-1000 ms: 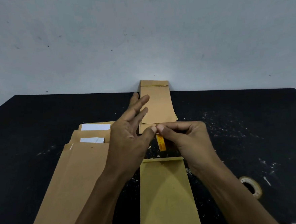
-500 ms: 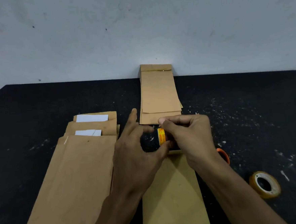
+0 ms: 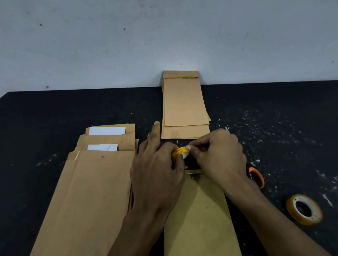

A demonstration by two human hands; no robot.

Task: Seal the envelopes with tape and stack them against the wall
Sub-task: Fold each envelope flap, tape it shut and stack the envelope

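While both hands [image 3: 184,162] pinch the tape roll [image 3: 180,152], they hide the envelope's [image 3: 200,221] flap.

I count three rolls of tape: one [image 3: 180,152] between my fingers, an orange one [image 3: 257,176], a yellow one [image 3: 304,209]. Envelopes: one [image 3: 200,221] before me, two piles [image 3: 88,193] [image 3: 183,104], sheets uncountable.

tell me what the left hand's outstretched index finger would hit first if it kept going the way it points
Probably the stack of sealed brown paper envelopes leaning on the grey wall. The left hand points its index finger away and slightly right, toward the stack's near left corner, though depth is unclear and it might pass just left.
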